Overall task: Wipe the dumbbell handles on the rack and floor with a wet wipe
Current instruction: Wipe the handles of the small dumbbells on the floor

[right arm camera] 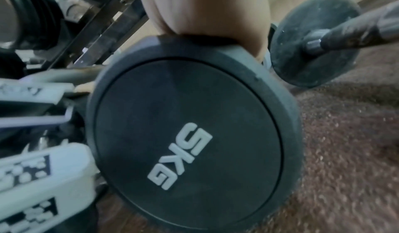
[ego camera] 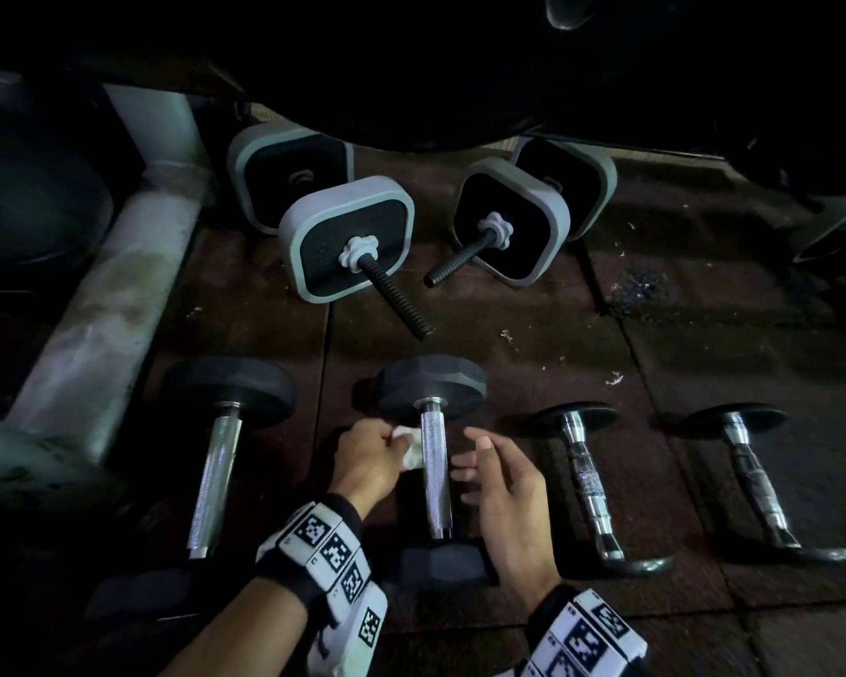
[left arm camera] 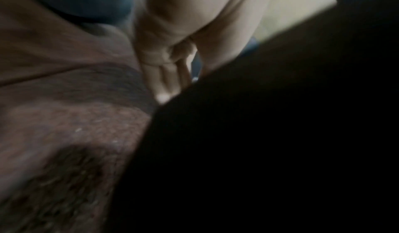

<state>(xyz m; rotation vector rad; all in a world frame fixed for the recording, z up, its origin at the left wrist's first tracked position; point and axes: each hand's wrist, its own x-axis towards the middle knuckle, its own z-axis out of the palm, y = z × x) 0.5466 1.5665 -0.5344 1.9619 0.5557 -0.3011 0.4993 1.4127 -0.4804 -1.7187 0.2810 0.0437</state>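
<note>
Wipe: I see a small white wad (ego camera: 412, 448) pressed against the left side of the upper handle of the middle dumbbell.
Dumbbell: the one (ego camera: 434, 473) I am working on lies on the floor between my two hands, chrome handle running away from me; in the right wrist view its near black head (right arm camera: 190, 134) reads 5KG.
Left hand: my left hand (ego camera: 366, 460) is curled and pinches the wipe against the handle. In the left wrist view the hand (left arm camera: 172, 48) is blurred and half hidden by a dark mass, so I get no finger detail there.
Right hand: my right hand (ego camera: 504, 486) hangs just right of the handle, fingers loosely spread, gripping nothing; I cannot tell whether a fingertip touches the metal.
Neighbours: a second black-headed dumbbell (ego camera: 216, 476) lies to the left, and two slimmer chrome ones (ego camera: 589, 486) (ego camera: 758, 481) to the right, all parallel.
Further out: two grey square-plated dumbbells (ego camera: 348, 239) (ego camera: 511, 222) with threaded bars lie beyond.
Floor: dark rubber tiles (ego camera: 680, 334) with white specks.
Rack: a pale metal leg (ego camera: 113, 295) slants along the left edge.
</note>
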